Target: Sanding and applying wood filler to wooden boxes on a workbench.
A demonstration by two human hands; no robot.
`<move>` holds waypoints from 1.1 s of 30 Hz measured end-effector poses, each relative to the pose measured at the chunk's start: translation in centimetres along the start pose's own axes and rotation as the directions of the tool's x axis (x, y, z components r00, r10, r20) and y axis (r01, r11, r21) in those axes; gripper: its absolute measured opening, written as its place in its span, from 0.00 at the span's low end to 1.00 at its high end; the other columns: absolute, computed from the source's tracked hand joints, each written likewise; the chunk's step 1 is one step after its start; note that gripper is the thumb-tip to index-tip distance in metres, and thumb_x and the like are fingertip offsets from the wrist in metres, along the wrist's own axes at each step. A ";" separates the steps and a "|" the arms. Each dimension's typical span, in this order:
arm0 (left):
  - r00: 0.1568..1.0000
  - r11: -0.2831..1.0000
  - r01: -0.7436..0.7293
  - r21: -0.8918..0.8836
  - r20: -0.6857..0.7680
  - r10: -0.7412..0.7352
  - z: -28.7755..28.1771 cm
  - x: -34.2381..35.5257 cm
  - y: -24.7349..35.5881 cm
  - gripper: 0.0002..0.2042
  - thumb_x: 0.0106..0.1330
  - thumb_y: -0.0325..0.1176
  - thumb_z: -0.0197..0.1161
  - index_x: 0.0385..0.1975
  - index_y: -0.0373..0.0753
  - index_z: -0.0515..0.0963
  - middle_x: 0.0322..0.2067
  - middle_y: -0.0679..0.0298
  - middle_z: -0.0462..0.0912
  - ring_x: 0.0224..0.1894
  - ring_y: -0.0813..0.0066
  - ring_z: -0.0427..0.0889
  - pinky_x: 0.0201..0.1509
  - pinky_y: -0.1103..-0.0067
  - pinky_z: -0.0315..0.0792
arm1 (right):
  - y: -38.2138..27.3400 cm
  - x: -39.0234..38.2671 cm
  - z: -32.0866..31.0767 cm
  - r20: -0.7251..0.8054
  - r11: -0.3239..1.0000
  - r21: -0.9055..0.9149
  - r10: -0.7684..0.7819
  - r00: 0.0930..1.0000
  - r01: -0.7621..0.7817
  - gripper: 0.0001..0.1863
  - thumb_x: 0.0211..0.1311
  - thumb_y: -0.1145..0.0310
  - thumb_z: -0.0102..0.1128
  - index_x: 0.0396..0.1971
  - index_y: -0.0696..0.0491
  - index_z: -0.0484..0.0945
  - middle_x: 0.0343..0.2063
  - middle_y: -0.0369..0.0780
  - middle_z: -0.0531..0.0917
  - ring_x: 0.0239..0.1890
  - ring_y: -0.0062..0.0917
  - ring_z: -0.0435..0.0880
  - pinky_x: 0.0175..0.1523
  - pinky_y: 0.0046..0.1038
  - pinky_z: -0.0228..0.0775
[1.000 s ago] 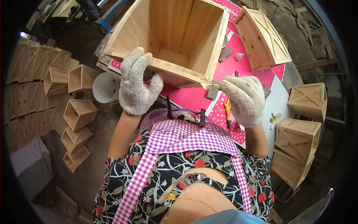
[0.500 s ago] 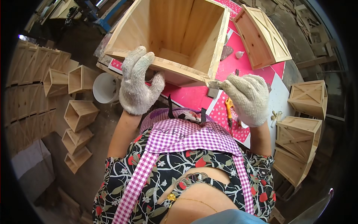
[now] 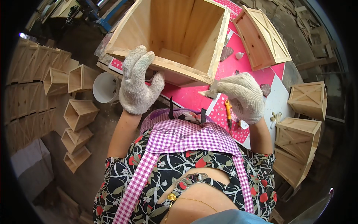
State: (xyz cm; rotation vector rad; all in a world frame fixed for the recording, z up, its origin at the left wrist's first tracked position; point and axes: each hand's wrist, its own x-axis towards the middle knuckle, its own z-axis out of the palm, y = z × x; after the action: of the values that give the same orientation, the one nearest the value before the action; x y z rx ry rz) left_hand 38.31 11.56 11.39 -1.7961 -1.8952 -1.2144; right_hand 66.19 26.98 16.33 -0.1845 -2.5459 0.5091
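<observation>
A large open wooden box [image 3: 175, 54] stands tilted toward me, its inside showing. My left hand [image 3: 138, 82], in a whitish knit glove, grips the near rim with its fingers laid over the edge. Something small and rounded beside that palm is mostly hidden. My gloved right hand [image 3: 244, 97] is closed around a small flat scraper, probably a putty knife [image 3: 210, 92], with a pale smear near its tip. The blade points left, just below the box's near right corner and apart from it. Its handle is hidden in the glove.
A pink patterned table cover [image 3: 179, 96] lies under the box. On it are a yellow-handled tool [image 3: 228, 110], a stone-like lump [image 3: 226, 53] and a second wooden box [image 3: 261, 37]. A white bucket [image 3: 105, 87] stands left. More wooden boxes [image 3: 80, 115] fill both sides.
My right hand has drawn the blade down and left, off the box's near right corner, and turned slightly. My left hand and the box have stayed put.
</observation>
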 end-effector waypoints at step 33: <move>0.983 0.980 0.185 -0.068 0.003 -0.186 -5.6 0.7 -4.8 0.31 0.61 0.21 0.65 0.67 0.31 0.67 0.68 0.50 0.70 0.44 0.70 0.84 0.44 0.78 0.81 | -5.6 -2.3 1.5 -0.292 0.981 -0.064 0.160 0.943 -0.186 0.21 0.51 0.83 0.63 0.48 0.57 0.84 0.44 0.47 0.87 0.46 0.43 0.87 0.48 0.40 0.78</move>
State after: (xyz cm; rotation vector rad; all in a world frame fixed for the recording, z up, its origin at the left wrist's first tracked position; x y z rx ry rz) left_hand 31.87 8.64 13.48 -1.6785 -2.0825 -1.3573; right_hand 67.16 20.85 16.26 -0.4836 -2.2803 0.3996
